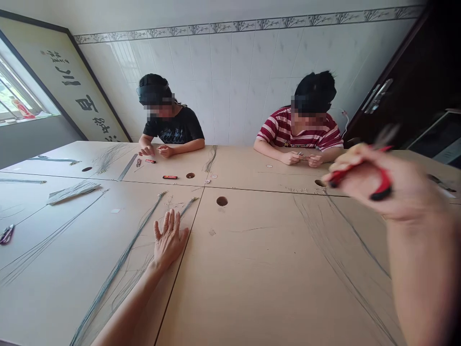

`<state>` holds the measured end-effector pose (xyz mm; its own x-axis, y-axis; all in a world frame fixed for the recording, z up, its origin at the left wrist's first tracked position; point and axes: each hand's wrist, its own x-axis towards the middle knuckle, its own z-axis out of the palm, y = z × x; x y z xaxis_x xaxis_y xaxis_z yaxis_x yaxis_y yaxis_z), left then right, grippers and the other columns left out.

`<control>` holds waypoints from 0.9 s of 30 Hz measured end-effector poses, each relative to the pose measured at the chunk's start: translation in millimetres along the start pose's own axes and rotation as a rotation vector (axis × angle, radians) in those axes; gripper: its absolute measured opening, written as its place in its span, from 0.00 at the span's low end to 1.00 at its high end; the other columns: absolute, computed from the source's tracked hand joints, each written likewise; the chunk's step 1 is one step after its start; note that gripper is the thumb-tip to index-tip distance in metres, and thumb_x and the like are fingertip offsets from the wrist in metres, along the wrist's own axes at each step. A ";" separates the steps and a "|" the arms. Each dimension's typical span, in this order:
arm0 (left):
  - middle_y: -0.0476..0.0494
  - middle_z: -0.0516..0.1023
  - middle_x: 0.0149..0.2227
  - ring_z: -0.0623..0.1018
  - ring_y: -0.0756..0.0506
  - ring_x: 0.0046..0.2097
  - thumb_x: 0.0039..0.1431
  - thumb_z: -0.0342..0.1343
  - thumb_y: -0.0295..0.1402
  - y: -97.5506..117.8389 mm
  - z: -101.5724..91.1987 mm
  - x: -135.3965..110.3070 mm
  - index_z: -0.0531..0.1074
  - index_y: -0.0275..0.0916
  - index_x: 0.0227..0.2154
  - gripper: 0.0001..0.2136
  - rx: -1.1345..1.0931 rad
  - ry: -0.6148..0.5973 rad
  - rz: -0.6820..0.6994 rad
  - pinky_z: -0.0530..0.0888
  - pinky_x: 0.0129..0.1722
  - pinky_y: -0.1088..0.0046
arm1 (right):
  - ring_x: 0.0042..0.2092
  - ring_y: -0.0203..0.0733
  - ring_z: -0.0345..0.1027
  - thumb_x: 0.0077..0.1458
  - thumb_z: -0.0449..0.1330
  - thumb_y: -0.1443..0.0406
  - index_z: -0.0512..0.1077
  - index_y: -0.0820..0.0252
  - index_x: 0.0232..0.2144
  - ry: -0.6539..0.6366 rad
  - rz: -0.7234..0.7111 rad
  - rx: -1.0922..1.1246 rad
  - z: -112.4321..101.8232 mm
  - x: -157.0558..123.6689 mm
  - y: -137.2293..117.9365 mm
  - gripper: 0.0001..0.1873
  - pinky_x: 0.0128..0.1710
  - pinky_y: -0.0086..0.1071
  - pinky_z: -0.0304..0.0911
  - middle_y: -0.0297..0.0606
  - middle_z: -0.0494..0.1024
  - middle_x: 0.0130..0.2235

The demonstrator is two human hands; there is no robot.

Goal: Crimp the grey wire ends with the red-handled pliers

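My left hand [170, 241] lies flat on the table with its fingers spread, over some thin loose strands. Just left of it runs a long bundle of grey-green strands [129, 247] with gold-coloured tips. A shorter bundle [188, 206] with a similar tip lies beyond my fingers, partly hidden by the hand. Raised above the table's right side, my right hand [389, 182] is closed around pliers [384, 185] with red and black handles. Their grey jaws point up and away and are blurred by motion.
Two people sit across the wooden table [259, 283], hands on its top. Round holes [222, 201] pierce it. More strands [345, 269] lie on the right. A metal ruler [127, 167], a red-and-black item [170, 177] and purple-handled tool [6, 234] lie farther off.
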<state>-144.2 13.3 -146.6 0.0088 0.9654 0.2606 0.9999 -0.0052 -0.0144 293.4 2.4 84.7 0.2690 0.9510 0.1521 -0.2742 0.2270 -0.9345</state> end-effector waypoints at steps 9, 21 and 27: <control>0.27 0.59 0.65 0.62 0.35 0.65 0.68 0.37 0.39 -12.0 -12.7 11.0 0.59 0.31 0.62 0.25 -0.067 0.273 0.100 0.45 0.64 0.47 | 0.28 0.35 0.57 0.45 0.69 0.59 0.67 0.58 0.21 -0.331 0.359 0.130 47.0 -30.5 98.0 0.15 0.33 0.35 0.56 0.31 0.64 0.24; 0.43 0.81 0.45 0.74 0.39 0.53 0.64 0.50 0.36 63.2 -106.2 45.5 0.77 0.43 0.38 0.10 -0.439 0.499 0.097 0.58 0.58 0.50 | 0.32 0.37 0.58 0.50 0.66 0.54 0.68 0.57 0.25 -0.404 0.383 0.013 50.9 -34.9 120.9 0.16 0.34 0.33 0.52 0.32 0.65 0.26; 0.44 0.81 0.43 0.76 0.43 0.47 0.59 0.56 0.39 153.8 -139.7 51.2 0.78 0.44 0.38 0.09 -1.039 -0.020 0.278 0.71 0.49 0.63 | 0.32 0.37 0.58 0.51 0.65 0.53 0.68 0.58 0.25 -0.422 0.379 0.019 54.9 -30.9 126.2 0.16 0.34 0.33 0.53 0.33 0.65 0.27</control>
<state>11.8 25.5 -0.6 0.2470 0.9001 0.3590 0.4839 -0.4355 0.7591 199.7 13.2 -20.3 -0.2430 0.9672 -0.0736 -0.2974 -0.1465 -0.9434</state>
